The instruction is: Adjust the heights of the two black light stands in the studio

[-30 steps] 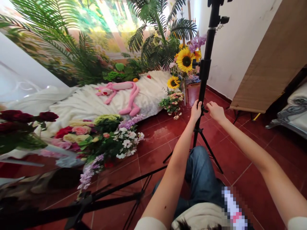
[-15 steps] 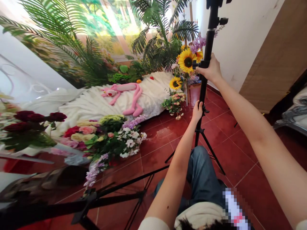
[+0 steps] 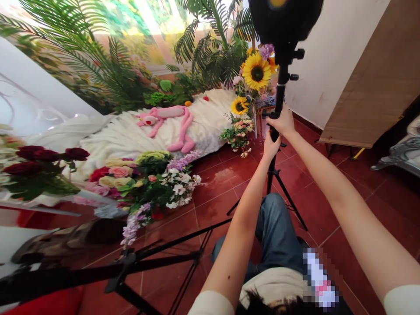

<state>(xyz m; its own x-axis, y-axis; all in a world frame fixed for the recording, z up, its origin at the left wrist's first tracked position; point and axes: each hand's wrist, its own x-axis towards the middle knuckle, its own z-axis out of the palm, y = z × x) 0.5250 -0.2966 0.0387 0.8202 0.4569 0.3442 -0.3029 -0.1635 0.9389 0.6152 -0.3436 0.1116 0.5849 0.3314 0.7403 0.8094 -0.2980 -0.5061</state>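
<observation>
A black light stand (image 3: 280, 94) rises from spread tripod legs on the red tiled floor, right of centre. A round black lamp head (image 3: 285, 18) sits on its top, close to the camera. My left hand (image 3: 271, 147) grips the pole low down. My right hand (image 3: 282, 122) grips the pole just above it, at a clamp knob. Both arms reach forward over my jeans-clad knee (image 3: 276, 232).
A second black stand (image 3: 138, 267) lies across the floor at bottom left. Flower arrangements (image 3: 149, 186) stand left of centre, sunflowers (image 3: 256, 72) behind the pole. A pink plush toy (image 3: 170, 122) lies on white fabric. A wooden board (image 3: 370, 83) leans on the right wall.
My right hand slid down the pole from the upper clamp to just above my left hand. The upper section came down, bringing the lamp head into view at the top.
</observation>
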